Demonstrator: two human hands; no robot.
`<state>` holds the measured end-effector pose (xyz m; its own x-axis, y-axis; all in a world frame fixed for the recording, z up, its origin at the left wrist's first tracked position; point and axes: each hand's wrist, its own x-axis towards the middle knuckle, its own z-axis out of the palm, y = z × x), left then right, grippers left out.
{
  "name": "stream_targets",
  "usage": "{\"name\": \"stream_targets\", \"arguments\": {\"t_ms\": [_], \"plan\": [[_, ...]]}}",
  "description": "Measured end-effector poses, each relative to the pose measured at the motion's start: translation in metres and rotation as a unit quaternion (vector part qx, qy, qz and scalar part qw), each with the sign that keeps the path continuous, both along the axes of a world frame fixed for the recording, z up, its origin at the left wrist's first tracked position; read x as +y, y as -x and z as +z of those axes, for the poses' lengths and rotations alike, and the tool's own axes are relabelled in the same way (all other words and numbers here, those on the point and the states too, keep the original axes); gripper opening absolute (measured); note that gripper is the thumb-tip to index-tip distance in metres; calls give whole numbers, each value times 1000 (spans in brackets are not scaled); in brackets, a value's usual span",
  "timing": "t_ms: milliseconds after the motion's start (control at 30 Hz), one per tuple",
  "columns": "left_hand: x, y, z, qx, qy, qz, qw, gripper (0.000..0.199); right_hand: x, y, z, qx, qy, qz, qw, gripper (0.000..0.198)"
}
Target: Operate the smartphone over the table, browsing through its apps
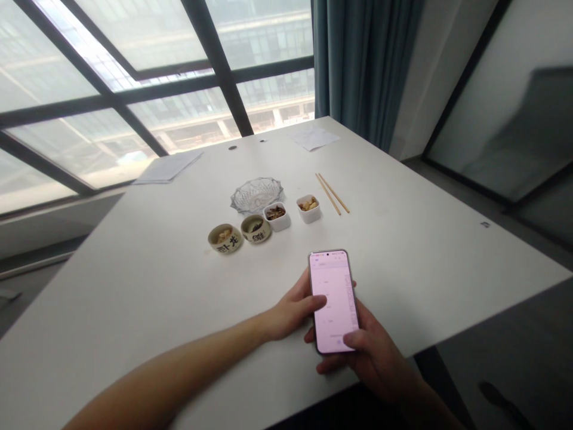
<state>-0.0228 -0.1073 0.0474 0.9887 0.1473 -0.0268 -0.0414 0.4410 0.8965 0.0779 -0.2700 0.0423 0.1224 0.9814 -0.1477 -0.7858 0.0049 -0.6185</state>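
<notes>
Between my two hands is a smartphone with a lit, pale pink screen, held upright over the table's near edge. My left hand grips its left side, the thumb lying on the screen. From the lower right, my right hand wraps the phone, its thumb at the bottom of the screen. Beyond it stand two ceramic bowls with dark characters, a left one with pale pieces and a right one with dark bits. White cups hold dark dried pieces and yellowish pieces.
A clear glass dish with a wavy rim sits behind the bowls. A pair of chopsticks lies right of the cups. Papers and more sheets rest toward the far side of the white table, before a window and blue curtain.
</notes>
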Motion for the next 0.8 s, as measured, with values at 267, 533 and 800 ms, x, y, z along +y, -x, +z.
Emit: {"name": "stream_targets", "arguments": {"t_ms": [267, 533, 800], "plan": [[1, 0, 5, 4, -7, -14, 1000, 66, 1, 1, 1, 2, -2, -6, 1000, 73], [1, 0, 1, 5, -6, -9, 1000, 58, 1, 2, -3, 3, -6, -7, 1000, 70], [1, 2, 2, 10, -17, -6, 1000, 71, 1, -1, 4, -1, 5, 3, 1000, 72]]}}
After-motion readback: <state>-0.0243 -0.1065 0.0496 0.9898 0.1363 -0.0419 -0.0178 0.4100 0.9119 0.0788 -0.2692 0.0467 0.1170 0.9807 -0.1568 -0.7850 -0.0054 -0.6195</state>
